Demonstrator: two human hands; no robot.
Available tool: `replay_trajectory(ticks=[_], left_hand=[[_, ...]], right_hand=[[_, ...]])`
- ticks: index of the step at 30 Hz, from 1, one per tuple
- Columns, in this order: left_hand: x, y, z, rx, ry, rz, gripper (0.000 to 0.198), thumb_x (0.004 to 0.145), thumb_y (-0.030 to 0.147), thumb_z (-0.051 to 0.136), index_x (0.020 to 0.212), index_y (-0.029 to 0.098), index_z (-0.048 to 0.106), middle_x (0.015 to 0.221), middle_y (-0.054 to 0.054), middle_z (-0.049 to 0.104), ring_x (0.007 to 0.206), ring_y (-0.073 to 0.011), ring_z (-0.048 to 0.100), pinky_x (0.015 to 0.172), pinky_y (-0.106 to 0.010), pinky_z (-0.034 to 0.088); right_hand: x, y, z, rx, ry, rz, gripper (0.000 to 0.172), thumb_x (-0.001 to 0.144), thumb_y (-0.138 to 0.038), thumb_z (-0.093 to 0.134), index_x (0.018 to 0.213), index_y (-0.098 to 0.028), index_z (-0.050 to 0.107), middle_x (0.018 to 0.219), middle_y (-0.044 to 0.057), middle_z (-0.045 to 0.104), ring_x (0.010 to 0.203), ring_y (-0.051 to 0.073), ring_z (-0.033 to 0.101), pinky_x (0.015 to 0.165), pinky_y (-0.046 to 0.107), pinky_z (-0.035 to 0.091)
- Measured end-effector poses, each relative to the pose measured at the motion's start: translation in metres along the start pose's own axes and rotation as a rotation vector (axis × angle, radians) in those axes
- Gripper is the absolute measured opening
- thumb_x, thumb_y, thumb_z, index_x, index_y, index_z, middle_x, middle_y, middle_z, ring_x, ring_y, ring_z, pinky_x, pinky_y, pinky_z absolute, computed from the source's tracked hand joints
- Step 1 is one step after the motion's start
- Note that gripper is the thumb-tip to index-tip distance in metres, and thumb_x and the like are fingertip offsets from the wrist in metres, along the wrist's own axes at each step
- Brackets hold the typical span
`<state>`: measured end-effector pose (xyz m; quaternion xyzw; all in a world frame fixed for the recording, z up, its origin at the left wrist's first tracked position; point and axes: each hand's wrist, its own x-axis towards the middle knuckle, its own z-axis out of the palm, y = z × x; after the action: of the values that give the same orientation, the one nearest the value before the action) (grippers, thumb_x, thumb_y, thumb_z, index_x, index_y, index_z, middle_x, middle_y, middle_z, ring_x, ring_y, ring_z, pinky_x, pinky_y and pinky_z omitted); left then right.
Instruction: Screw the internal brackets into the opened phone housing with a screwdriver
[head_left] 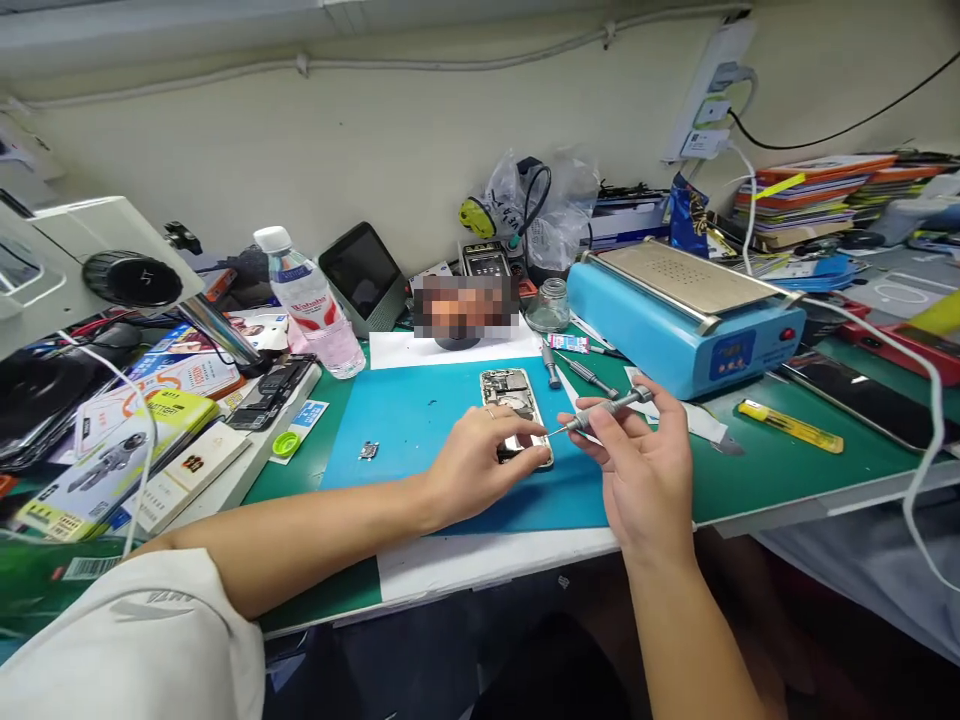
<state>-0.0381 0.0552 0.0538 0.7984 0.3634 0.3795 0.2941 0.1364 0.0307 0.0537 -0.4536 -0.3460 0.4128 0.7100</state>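
An opened smartphone [514, 385], its inner parts exposed, lies on the blue mat [405, 405]. Over its lower half is my left hand [484, 450], thumb and forefinger apart with a gap between their tips; whether it touches the phone I cannot tell. My right hand [645, 455] is closed around a grey precision screwdriver [600, 412]. The thin tip points left, close to my left forefinger at the phone's right edge. A small phone part [368, 451] lies on the mat to the left.
More screwdrivers [585, 375] and a glass jar [553, 305] lie beyond the phone. At right stand a blue heating plate machine [675, 320] and a yellow cutter knife [791, 427]. A water bottle [311, 305], boxes [180, 475] and a microscope stand [217, 325] crowd the left.
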Motion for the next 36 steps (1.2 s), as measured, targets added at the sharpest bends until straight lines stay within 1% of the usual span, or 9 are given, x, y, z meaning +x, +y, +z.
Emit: replay_trajectory(ticks=[5,9,13,19,24,33,36], left_hand=[[0.001,0.0008,-0.0018,-0.02,-0.001,-0.029,0.016,0.097,0.032,0.069,0.101,0.02,0.079,0.079,-0.002,0.072,0.067,-0.0153,0.06,0.069,-0.029,0.045],[0.0013,0.0006,-0.0019,-0.048,-0.002,-0.048,0.016,0.097,0.03,0.068,0.101,0.02,0.08,0.082,-0.002,0.074,0.067,-0.0151,0.06,0.068,-0.029,0.046],[0.0016,-0.0006,-0.0015,-0.056,-0.001,-0.058,0.017,0.097,0.03,0.067,0.101,0.02,0.08,0.082,-0.002,0.074,0.067,-0.0151,0.06,0.07,-0.029,0.046],[0.0019,-0.0011,-0.0015,-0.08,-0.01,-0.053,0.019,0.098,0.03,0.066,0.101,0.019,0.08,0.08,-0.002,0.073,0.065,-0.0143,0.058,0.066,-0.028,0.044],[0.0018,0.0001,-0.002,-0.091,-0.025,-0.05,0.019,0.098,0.031,0.065,0.098,0.018,0.08,0.082,-0.003,0.074,0.066,-0.0141,0.057,0.067,-0.028,0.043],[0.0013,-0.001,-0.0017,-0.103,-0.027,-0.055,0.022,0.098,0.034,0.064,0.097,0.019,0.079,0.088,-0.004,0.077,0.067,-0.0148,0.059,0.065,-0.028,0.043],[0.0012,-0.0014,-0.0014,-0.104,-0.024,-0.057,0.023,0.098,0.035,0.063,0.096,0.019,0.079,0.086,-0.004,0.077,0.068,-0.0153,0.06,0.065,-0.028,0.043]], right_hand=[[-0.0001,0.0003,0.0012,-0.019,-0.034,0.011,0.071,0.072,-0.04,0.09,0.13,-0.031,0.048,0.093,-0.001,0.077,0.072,0.017,0.077,0.067,0.03,0.063],[-0.0004,-0.0001,0.0013,-0.032,-0.043,0.006,0.07,0.073,-0.04,0.09,0.129,-0.032,0.048,0.094,-0.001,0.078,0.072,0.017,0.077,0.068,0.03,0.063],[-0.0012,-0.0011,0.0016,-0.033,-0.051,0.01,0.073,0.072,-0.041,0.09,0.13,-0.032,0.047,0.093,-0.002,0.077,0.073,0.018,0.077,0.068,0.03,0.062],[-0.0021,-0.0017,0.0028,-0.019,-0.056,0.021,0.073,0.071,-0.042,0.09,0.128,-0.031,0.045,0.093,-0.002,0.077,0.074,0.018,0.078,0.074,0.034,0.064],[-0.0013,-0.001,0.0032,-0.025,-0.056,0.015,0.073,0.071,-0.042,0.089,0.128,-0.031,0.045,0.094,-0.001,0.077,0.077,0.019,0.078,0.078,0.036,0.064],[-0.0009,0.0008,0.0018,-0.022,-0.042,0.006,0.072,0.072,-0.04,0.089,0.128,-0.032,0.045,0.095,-0.002,0.078,0.077,0.019,0.079,0.08,0.037,0.064],[-0.0011,0.0012,0.0015,-0.029,-0.044,0.003,0.07,0.073,-0.04,0.088,0.128,-0.032,0.046,0.096,-0.002,0.078,0.078,0.019,0.079,0.081,0.037,0.064]])
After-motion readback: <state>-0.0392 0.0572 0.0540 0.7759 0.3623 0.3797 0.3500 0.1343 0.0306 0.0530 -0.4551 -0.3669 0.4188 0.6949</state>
